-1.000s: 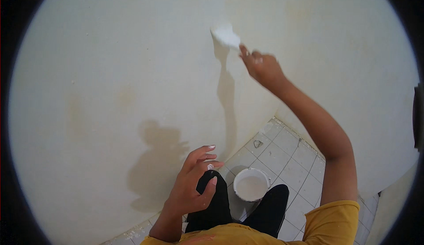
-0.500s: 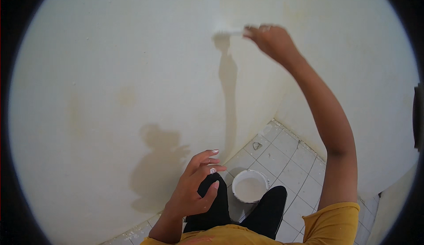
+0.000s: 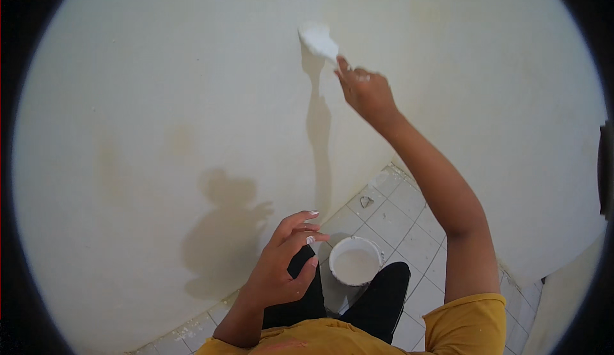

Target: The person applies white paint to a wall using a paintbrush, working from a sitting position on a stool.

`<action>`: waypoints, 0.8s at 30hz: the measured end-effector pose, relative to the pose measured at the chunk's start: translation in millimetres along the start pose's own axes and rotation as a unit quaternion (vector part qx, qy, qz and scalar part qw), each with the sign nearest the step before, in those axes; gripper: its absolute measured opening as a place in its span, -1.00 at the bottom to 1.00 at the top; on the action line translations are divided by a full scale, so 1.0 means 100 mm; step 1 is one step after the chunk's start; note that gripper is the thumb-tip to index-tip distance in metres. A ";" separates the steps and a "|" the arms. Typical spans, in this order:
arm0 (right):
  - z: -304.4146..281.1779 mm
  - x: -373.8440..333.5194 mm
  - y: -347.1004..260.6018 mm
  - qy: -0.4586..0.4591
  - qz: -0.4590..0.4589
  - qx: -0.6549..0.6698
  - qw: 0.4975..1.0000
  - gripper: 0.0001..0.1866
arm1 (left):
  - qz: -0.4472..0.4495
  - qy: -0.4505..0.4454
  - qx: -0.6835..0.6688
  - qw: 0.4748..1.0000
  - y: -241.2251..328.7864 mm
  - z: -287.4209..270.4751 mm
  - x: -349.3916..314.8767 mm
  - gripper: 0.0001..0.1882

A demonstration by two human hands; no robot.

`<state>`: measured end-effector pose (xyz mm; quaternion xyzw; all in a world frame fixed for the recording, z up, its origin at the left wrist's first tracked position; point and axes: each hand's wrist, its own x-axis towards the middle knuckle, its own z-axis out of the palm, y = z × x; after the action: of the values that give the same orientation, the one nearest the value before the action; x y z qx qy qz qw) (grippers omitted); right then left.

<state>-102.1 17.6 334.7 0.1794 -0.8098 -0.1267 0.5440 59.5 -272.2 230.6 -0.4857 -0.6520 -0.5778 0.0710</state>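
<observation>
My right hand (image 3: 369, 94) is closed round the handle of a paintbrush (image 3: 318, 41), its head coated in white paint. The brush's broad white head is up against or very close to the off-white wall (image 3: 160, 67); contact is hard to tell. Paint specks mark my right knuckles. Low in front of my body, my left hand (image 3: 286, 256) hangs with fingers apart and bent, holding nothing, with white paint on some fingers. Just right of it, on the floor between my knees, stands a white bucket (image 3: 355, 261) of pale paint.
The walls meet in a corner beyond the bucket. White floor tiles (image 3: 409, 195) carry paint spatters along the wall's foot, and a small heart-shaped loop (image 3: 366, 202) lies there. Yellowish stains (image 3: 181, 139) show on the left wall. A dark object (image 3: 604, 169) juts in at the far right.
My right hand has come down and left, and the brush has turned so its broad white face shows on the wall. The left hand has barely moved.
</observation>
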 end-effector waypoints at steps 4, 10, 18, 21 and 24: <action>0.02 -0.81 -0.14 -0.143 0.000 0.026 0.989 -0.71 | 0.000 -0.005 -0.028 1.000 0.00 0.10 -0.01 -0.60; -0.31 -0.65 -0.07 -0.250 0.008 0.081 0.965 -0.76 | -0.018 -0.003 0.030 0.999 0.24 -0.01 0.18 -0.61; -0.79 1.08 0.53 -0.053 -0.030 -0.029 0.998 -0.79 | 0.017 0.025 0.029 0.999 0.38 -0.15 0.34 -0.58; -0.96 1.28 0.53 -0.047 -0.010 -0.031 0.998 -0.80 | 0.026 0.045 0.025 0.998 0.41 -0.14 0.38 -0.59; -0.98 1.35 0.49 -0.005 0.025 -0.018 1.000 -0.79 | 0.011 0.048 0.033 0.998 0.45 -0.13 0.40 -0.58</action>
<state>-65.0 3.2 504.0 0.1490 -0.8143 -0.1285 0.5460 64.7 -267.0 292.0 -0.4617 -0.6611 -0.5781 0.1249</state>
